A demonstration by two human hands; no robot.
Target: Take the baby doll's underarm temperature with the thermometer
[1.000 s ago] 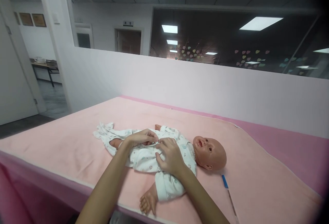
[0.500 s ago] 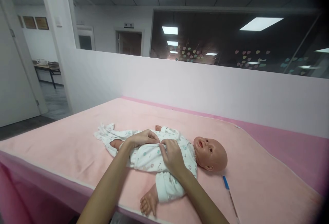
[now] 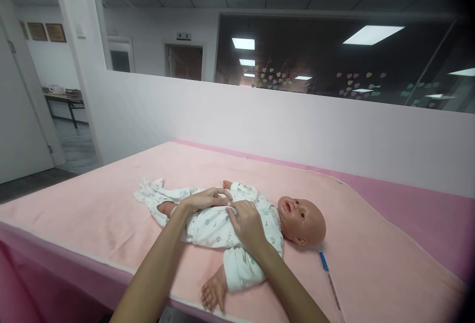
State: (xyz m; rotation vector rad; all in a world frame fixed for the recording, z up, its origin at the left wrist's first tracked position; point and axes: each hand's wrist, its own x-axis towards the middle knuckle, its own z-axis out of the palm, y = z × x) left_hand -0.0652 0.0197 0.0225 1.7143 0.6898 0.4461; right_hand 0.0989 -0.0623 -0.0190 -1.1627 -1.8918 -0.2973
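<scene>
A baby doll [image 3: 302, 220] lies on its back, its head to the right. It wears a white printed romper [image 3: 211, 229], with one leg part bare and the fabric of the legs bunched at the left end. My left hand [image 3: 208, 198] rests at the belly, fingertips closed on the romper's front edge. Close beside it, my right hand [image 3: 248, 221] pinches the same front opening from the chest side. What lies between the fingertips is partly hidden. One doll hand [image 3: 214, 291] sticks out of its cuff near the table's front edge.
A thin stick with a blue cap [image 3: 324, 261] lies right of the doll's head. Pink cloth [image 3: 111, 204] covers the table. Behind it stands a white low wall [image 3: 237, 115] with glass above. A door [image 3: 25, 115] is at the left.
My left fingers have lifted and straightened slightly at the romper's front. The right hand stays almost in place. The whole view has shifted a little; the doll lies as before.
</scene>
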